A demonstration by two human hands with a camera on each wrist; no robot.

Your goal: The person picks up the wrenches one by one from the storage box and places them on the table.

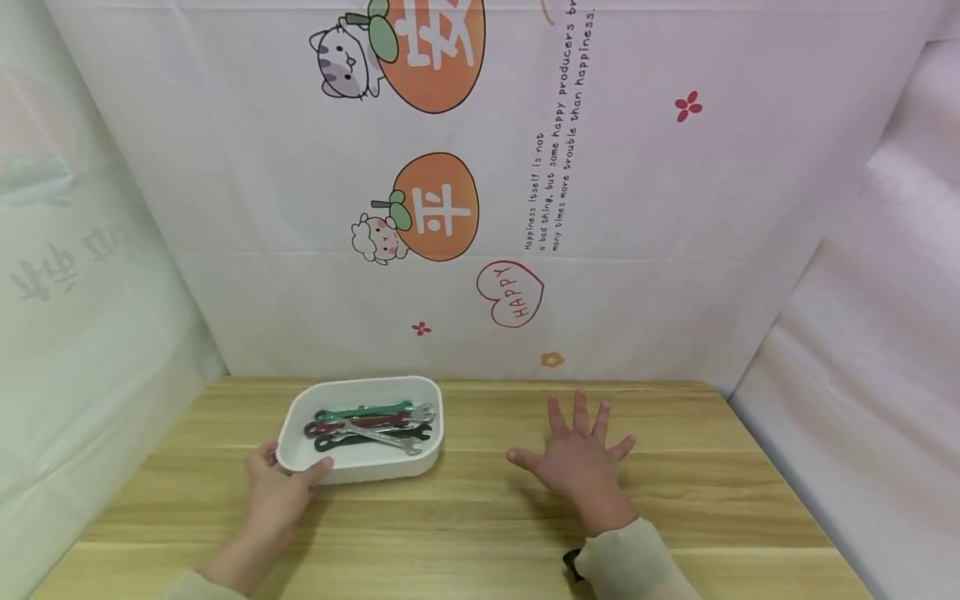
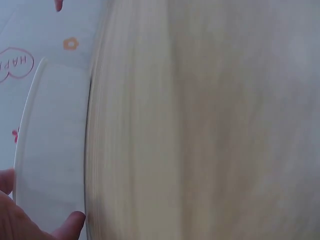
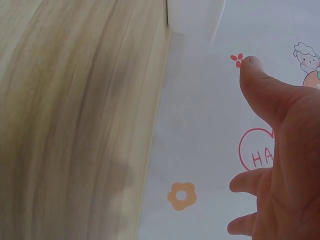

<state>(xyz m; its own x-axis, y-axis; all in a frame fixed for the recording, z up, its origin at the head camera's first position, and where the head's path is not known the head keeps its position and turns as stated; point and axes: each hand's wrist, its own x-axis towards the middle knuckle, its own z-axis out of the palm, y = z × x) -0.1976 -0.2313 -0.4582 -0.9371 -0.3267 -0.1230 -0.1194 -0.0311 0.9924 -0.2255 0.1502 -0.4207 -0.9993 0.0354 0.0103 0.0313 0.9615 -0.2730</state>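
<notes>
A white plastic tray (image 1: 360, 475) with rounded corners stands on the table, left of the middle in the head view. Several combination wrenches lie piled in it, among them a green wrench (image 1: 363, 412), a silver wrench (image 1: 381, 437) and a dark wrench (image 1: 335, 440). My left hand (image 1: 279, 493) grips the tray's near left corner, thumb on the front wall and fingers at the left side. In the left wrist view the thumb (image 2: 71, 227) presses the tray's outer wall (image 2: 55, 145). My right hand (image 1: 583, 462) is spread wide over the table's right part, holding nothing.
The wood-grain table (image 1: 480, 533) ends at a white printed cloth (image 1: 622, 317) hanging behind it. More white cloth (image 1: 870, 400) hangs along the right, and another sheet (image 1: 90, 375) along the left. A dark band (image 1: 572, 565) shows at the right wrist.
</notes>
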